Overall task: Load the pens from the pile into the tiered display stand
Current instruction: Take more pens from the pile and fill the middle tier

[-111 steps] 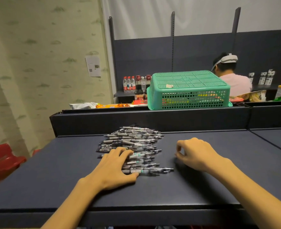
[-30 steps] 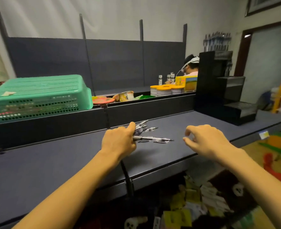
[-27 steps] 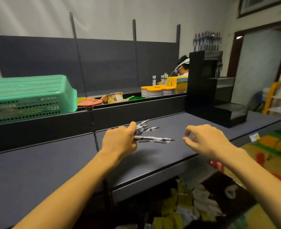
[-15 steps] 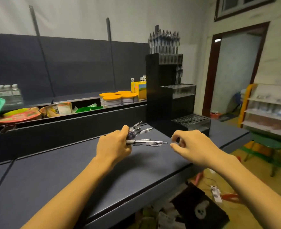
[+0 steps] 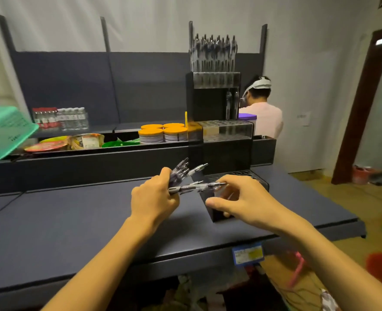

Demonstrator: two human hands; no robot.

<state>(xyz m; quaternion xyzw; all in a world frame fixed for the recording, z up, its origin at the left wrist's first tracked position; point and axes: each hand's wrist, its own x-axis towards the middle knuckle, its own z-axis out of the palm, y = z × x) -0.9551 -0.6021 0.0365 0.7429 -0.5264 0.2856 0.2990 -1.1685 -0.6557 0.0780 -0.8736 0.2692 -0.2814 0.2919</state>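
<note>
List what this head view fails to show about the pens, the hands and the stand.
- Pen count in the left hand: the bundle of pens overlaps, and fingers hide the barrels.
- Right hand grip on the single pen: fingertips are hidden.
- Display stand bottom tier: the right hand covers its holes.
- Top-tier pens: blurred.

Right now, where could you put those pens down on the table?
Bare dark tabletop lies left of the left hand, up to the raised back ledge. It is crowded right, where the right hand covers the black tiered pen stand.
</note>
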